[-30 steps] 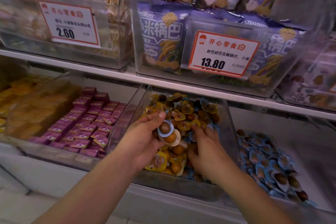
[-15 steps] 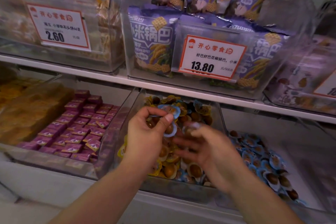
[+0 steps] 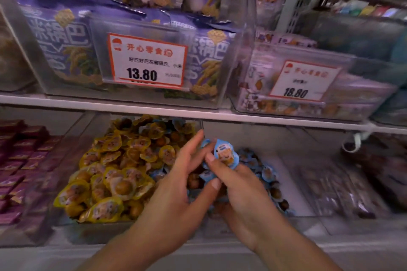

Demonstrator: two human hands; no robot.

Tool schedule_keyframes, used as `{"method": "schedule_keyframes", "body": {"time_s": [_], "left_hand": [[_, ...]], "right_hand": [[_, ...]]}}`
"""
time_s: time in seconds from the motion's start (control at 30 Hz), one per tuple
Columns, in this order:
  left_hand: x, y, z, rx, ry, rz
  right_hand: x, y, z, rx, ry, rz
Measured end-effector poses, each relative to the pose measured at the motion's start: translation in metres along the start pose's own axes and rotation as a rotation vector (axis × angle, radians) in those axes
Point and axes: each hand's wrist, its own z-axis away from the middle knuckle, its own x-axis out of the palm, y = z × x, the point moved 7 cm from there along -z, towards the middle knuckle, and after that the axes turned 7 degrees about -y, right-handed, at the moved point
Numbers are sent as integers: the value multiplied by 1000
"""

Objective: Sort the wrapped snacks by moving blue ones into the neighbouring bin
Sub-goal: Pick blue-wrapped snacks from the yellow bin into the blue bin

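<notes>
The lower shelf (image 3: 198,116) carries clear bins side by side. The yellow-snack bin (image 3: 72,149), heaped with yellow wrapped snacks (image 3: 114,174), sits left of the neighbouring bin (image 3: 308,182), where blue wrapped snacks (image 3: 266,171) lie along its left side. Both hands meet over the divide between them. The left hand (image 3: 174,200) has fingers spread and fairly straight, touching a blue snack below. The right hand (image 3: 240,193) pinches a blue snack (image 3: 225,154) held upright at its fingertips
</notes>
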Motion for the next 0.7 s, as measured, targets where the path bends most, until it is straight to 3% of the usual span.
{"method": "schedule_keyframes", "body": {"time_s": [0.13,0.3,0.47,0.6,0.7], "left_hand": [[9,-5,-1,33,-102,-187],[-22,-29,-7,2,75,-430],[-51,-36,-3,-12,86,-542],[-76,-27,5,-2,55,-708],[-104,-18,17,11,102,-826]], "right_hand": [[-39,-8,-4,-49,126,68],[-111,-15,-29,30,296,273],[-174,-39,-47,-34,506,382],[-170,-52,-46,-207,592,418],[-126,-65,-37,-408,551,583]]}}
